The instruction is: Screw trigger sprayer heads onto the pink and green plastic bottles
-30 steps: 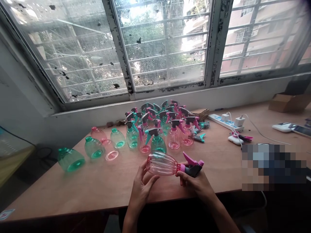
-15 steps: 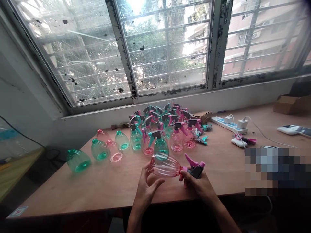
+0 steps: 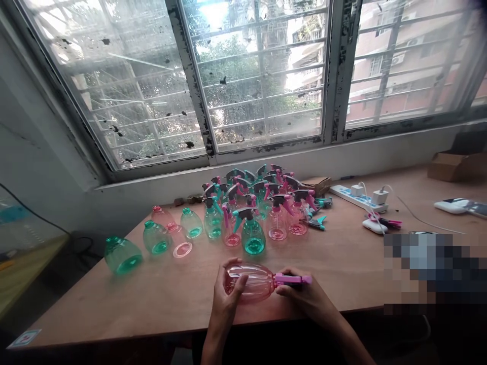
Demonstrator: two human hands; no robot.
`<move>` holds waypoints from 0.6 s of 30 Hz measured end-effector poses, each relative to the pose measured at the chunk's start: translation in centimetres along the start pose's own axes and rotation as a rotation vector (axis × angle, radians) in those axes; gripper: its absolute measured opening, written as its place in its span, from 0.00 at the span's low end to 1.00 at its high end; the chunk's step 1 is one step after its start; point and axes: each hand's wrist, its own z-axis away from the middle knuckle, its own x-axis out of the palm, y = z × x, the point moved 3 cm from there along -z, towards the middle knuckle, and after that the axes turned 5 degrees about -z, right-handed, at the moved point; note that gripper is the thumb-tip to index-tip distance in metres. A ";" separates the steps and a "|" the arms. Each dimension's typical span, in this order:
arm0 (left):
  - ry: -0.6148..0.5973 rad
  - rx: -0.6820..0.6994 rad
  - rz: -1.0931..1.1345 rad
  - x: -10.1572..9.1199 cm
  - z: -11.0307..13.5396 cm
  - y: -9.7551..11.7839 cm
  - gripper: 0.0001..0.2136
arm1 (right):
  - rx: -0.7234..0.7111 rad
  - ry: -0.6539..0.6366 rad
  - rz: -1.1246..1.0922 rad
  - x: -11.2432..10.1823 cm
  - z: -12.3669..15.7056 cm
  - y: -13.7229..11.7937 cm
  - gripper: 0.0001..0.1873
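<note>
A: Pink spray bottle (image 3: pixel 249 282), lying sideways over the near edge of the surface (image 3: pixel 160 294), held between both hands. Where exactly is each hand?

B: The left hand (image 3: pixel 227 295) wraps the ribbed body from below, its fingers (image 3: pixel 239 285) curled closed around the base end. The right hand (image 3: pixel 304 299) has its fingers closed on the pink and dark trigger head (image 3: pixel 292 279) at the neck.

A: Why hold it horizontal like that?

B: I'd judge it lets one hand steady the body while the other works the head at the neck; a grip at each end suits twisting.

A: And the rest?

B: A cluster of finished bottles (image 3: pixel 258 203) with trigger heads stands upright toward the window, packed close. To their left, headless green and pink bottles (image 3: pixel 158 238) lie or stand apart, likely kept separate as unfinished. A power strip (image 3: pixel 357 196) with plugged chargers lies at the right, well apart from the bottles.
</note>
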 end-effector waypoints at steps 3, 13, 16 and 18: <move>0.020 0.042 -0.038 0.2 0.4 0.0 0.24 | 0.049 0.001 -0.030 0.1 -0.2 0.0 0.21; -0.056 0.179 -0.198 1.3 0.7 0.7 0.45 | 0.093 0.264 0.030 -0.1 -0.9 0.0 0.32; -0.187 0.181 -0.233 2.0 0.8 0.9 0.46 | -0.010 0.409 0.152 -1.6 -0.9 -2.3 0.29; -0.222 0.175 -0.253 2.1 0.7 0.9 0.43 | -0.071 0.445 0.283 -2.4 -1.4 -4.4 0.28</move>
